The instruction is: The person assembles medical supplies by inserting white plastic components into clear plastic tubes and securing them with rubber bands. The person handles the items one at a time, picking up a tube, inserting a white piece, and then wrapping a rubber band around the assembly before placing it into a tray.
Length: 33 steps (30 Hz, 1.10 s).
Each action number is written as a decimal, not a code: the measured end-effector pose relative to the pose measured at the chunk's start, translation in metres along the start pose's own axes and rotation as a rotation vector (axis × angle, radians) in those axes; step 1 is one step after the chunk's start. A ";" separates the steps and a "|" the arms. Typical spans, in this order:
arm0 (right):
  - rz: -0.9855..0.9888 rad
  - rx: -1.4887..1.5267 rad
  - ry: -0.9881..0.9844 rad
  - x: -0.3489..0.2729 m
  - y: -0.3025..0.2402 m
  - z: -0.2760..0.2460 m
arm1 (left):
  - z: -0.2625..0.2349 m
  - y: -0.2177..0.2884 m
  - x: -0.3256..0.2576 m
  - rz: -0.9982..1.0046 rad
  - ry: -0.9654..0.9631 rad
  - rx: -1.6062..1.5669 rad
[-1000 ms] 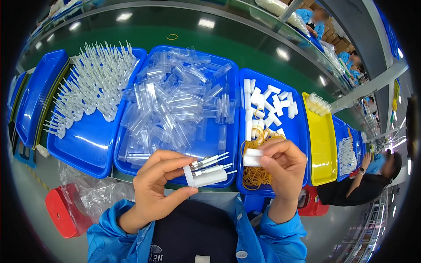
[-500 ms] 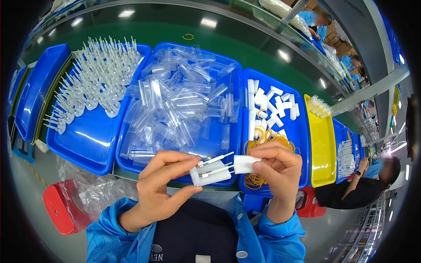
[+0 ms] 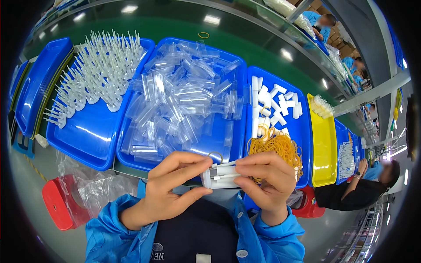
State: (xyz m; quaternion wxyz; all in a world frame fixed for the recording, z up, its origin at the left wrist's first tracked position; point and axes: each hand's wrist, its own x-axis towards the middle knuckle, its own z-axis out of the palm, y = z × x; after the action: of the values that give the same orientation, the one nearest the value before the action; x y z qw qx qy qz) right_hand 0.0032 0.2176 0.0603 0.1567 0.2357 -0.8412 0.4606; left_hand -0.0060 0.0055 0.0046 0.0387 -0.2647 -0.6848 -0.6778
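Between my hands is a white plastic pronged part [image 3: 208, 179] with a flat base and white tubes along its prongs. My left hand [image 3: 173, 186] pinches the base between thumb and fingers. My right hand [image 3: 268, 177] closes around the other end, where the white roll seen earlier is mostly hidden by its fingers. A thin yellowish rubber band [image 3: 221, 155] loops by my left fingertips. Just beyond my right hand, a heap of yellow rubber bands [image 3: 280, 149] lies with white rolls [image 3: 277, 105] in a blue tray [image 3: 302, 131].
Another blue tray [image 3: 239, 136] holds clear plastic sleeves [image 3: 175, 96]. Left of it, a blue tray [image 3: 83, 140] carries upright white pronged parts [image 3: 96, 65]. A yellow tray [image 3: 323, 149] stands at right. Red stools [image 3: 59, 206] sit below; a co-worker [image 3: 359, 188] works at right.
My right hand has moved left toward my left hand, bringing the white roll over the prong ends. The pronged part has shifted slightly right.
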 end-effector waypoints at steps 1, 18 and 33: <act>-0.008 0.006 -0.018 0.001 0.000 -0.001 | 0.000 0.000 0.000 -0.016 0.008 -0.009; -0.033 0.060 -0.081 0.001 0.005 0.011 | 0.000 0.000 0.001 -0.034 0.021 -0.017; 0.589 -0.863 0.175 0.018 0.195 -0.143 | -0.004 -0.005 0.003 -0.041 0.087 -0.264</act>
State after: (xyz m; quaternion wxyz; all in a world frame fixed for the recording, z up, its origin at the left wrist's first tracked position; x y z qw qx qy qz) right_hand -0.1109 0.4251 0.0080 0.1732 -0.1359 -0.9687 0.1148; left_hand -0.0116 0.0032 0.0016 0.0195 -0.2238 -0.5925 -0.7736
